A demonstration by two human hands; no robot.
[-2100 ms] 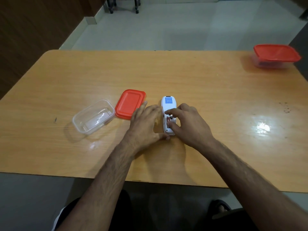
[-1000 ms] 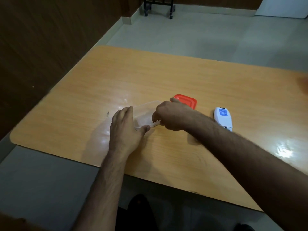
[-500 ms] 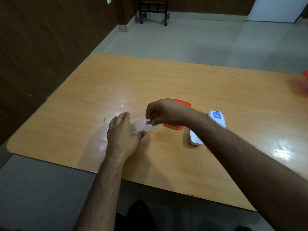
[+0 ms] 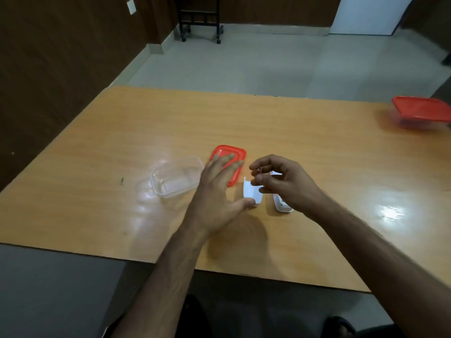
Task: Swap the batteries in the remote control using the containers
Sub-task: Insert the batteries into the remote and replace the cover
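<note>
The white remote control (image 4: 283,208) lies on the wooden table (image 4: 317,147), mostly hidden under my right hand (image 4: 288,185). That hand hovers with curled fingers, index finger and thumb pinching a small dark thing (image 4: 259,170) that looks like a battery end. The white battery cover (image 4: 252,192) lies loose just left of the remote, and the thumb of my left hand (image 4: 217,198) touches it. My left hand's fingers are spread over the loose red lid (image 4: 235,153). The open clear container (image 4: 175,182) stands left of that lid; I see nothing in it.
A second clear container shut with a red lid (image 4: 422,113) stands at the table's far right edge. The near table edge runs below my forearms. A black wheeled stand (image 4: 200,18) is on the floor beyond, beside a dark wall on the left.
My right hand has left the clear container and moved right, back over the remote. My left hand let go of the container and shifted right to the battery cover. The view has swung right.
</note>
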